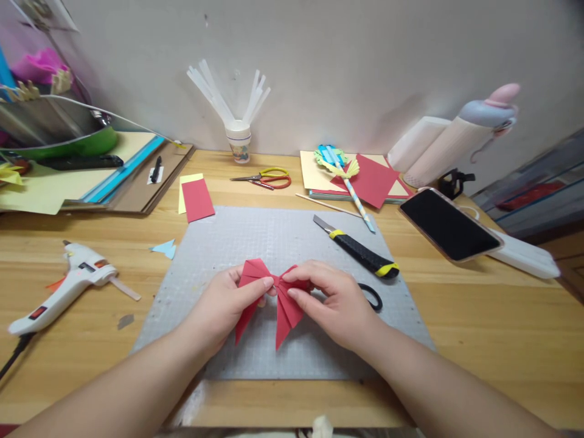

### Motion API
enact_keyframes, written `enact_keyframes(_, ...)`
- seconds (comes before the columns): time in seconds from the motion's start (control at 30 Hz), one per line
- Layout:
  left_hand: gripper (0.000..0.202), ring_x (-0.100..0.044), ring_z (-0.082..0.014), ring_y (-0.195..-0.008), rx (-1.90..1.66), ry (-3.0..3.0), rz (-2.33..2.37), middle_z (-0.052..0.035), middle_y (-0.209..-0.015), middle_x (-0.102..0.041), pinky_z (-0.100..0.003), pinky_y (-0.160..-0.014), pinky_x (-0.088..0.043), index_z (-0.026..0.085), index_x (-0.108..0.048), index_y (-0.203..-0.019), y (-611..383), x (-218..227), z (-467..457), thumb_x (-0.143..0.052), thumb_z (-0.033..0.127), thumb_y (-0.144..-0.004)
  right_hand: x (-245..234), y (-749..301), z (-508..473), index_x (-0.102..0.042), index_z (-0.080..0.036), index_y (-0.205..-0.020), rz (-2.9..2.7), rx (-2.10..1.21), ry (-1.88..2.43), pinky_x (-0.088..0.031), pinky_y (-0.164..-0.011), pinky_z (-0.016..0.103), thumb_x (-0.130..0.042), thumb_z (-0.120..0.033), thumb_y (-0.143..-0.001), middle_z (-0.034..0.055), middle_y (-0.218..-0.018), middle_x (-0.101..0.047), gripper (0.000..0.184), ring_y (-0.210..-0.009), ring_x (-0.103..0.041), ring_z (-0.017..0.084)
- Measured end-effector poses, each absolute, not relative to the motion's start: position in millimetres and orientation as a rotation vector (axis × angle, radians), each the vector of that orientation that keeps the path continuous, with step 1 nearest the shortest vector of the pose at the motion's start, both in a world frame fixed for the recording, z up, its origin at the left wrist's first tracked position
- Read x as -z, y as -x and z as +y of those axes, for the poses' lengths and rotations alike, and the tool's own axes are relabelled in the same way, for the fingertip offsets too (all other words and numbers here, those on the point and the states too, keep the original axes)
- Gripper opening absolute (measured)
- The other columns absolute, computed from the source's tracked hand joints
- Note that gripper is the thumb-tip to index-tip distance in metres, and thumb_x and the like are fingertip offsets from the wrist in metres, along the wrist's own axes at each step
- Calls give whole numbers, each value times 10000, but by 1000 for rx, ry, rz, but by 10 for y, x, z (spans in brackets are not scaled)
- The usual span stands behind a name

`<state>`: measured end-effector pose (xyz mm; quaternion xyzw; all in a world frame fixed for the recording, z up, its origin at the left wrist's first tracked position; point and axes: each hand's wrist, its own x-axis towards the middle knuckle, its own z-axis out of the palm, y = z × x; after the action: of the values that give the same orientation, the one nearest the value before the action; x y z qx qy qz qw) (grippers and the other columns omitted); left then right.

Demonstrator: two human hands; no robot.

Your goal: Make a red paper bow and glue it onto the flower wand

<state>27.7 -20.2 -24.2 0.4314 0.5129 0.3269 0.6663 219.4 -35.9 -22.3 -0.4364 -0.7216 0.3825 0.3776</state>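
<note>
A folded red paper bow (288,310) with two pointed tails is held between both hands above the grey cutting mat (237,359). My left hand (230,304) pinches it near the centre knot, thumb on top. On the other side, my right hand (333,301) grips the right loop with thumb and fingers, covering much of that loop. Behind my right hand shows the black handle loop (374,298) of a tool; the rest of it is hidden. Farther up the mat lies a black and yellow utility knife (360,249) with its blade out.
Left of the mat are a white glue gun (82,277), light blue paper scraps (165,248) and red paper (198,201). Scissors (269,177), a cup (238,143) of glue sticks, a paper flower (335,161) and a phone (449,222) stand or lie beyond and right.
</note>
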Motion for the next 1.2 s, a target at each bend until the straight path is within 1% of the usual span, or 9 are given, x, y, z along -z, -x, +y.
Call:
enact_keyframes(0.1,248,-464,-118,-597,-735,-999,1166,12,-631,-591,-236,-600,-335,168,-636,-698,-287,228,-208,-712,400,-736,219,-2192,-370,-655,-241,-980,-1791,-1065,1135,-485,-804,314,-557,-153,-868,17,-940,-683,173,-889,-620,161)
enact_keyframes(0.2,246,-458,-115,-577,-756,-1049,1184,27,-614,-576,-233,-581,-332,175,-630,-697,-294,187,-217,-714,405,-727,222,-2195,-382,-613,-236,-1011,-1634,-1134,1193,-497,-743,296,-554,-230,-885,26,-949,-663,139,-856,-620,162)
enact_keyframes(0.3,247,-452,-111,-554,-767,-1116,1209,39,-596,-564,-231,-563,-334,178,-618,-678,-294,145,-226,-718,401,-715,211,-2213,-377,-589,-221,-920,-1658,-1118,1225,-479,-675,272,-538,-230,-888,22,-902,-639,61,-796,-601,150)
enact_keyframes(0.43,256,-476,-116,-570,-737,-1185,1226,36,-600,-578,-233,-583,-360,176,-609,-664,-296,126,-234,-708,406,-721,167,-2234,-350,-574,-211,-829,-1782,-1058,1265,-435,-622,250,-534,-174,-866,27,-935,-620,66,-826,-573,149)
enact_keyframes(0.53,256,-498,-123,-595,-712,-1207,1234,25,-636,-603,-239,-600,-375,172,-617,-673,-307,127,-240,-708,408,-716,141,-2232,-335,-575,-200,-781,-1815,-1033,1269,-425,-634,246,-548,-150,-844,40,-1006,-599,85,-896,-566,156)
enact_keyframes(0.67,260,-499,-121,-601,-687,-1178,1244,26,-643,-597,-237,-604,-383,168,-609,-673,-317,115,-255,-713,404,-700,125,-2226,-332,-584,-190,-734,-1807,-1085,1294,-430,-643,251,-551,-157,-839,48,-1028,-565,115,-908,-565,161)
enact_keyframes(0.87,262,-488,-121,-579,-661,-1206,1256,23,-611,-581,-237,-581,-373,167,-596,-647,-315,116,-256,-700,401,-700,93,-2239,-336,-581,-191,-726,-1845,-1111,1232,-451,-695,268,-549,-117,-825,39,-1016,-535,127,-821,-547,131)
enact_keyframes(1.07,250,-506,-132,-575,-643,-1247,1256,9,-604,-604,-242,-571,-386,170,-620,-633,-311,124,-229,-704,399,-685,92,-2239,-343,-576,-196,-724,-1870,-1080,1214,-455,-713,274,-553,-92,-811,31,-988,-531,137,-822,-546,132)
enact_keyframes(1.2,229,-471,-120,-526,-587,-1288,1271,14,-572,-594,-223,-506,-346,172,-652,-619,-290,95,-222,-719,387,-662,107,-2229,-361,-567,-193,-723,-1892,-1064,1209,-461,-704,272,-548,-85,-800,29,-979,-520,134,-795,-542,125)
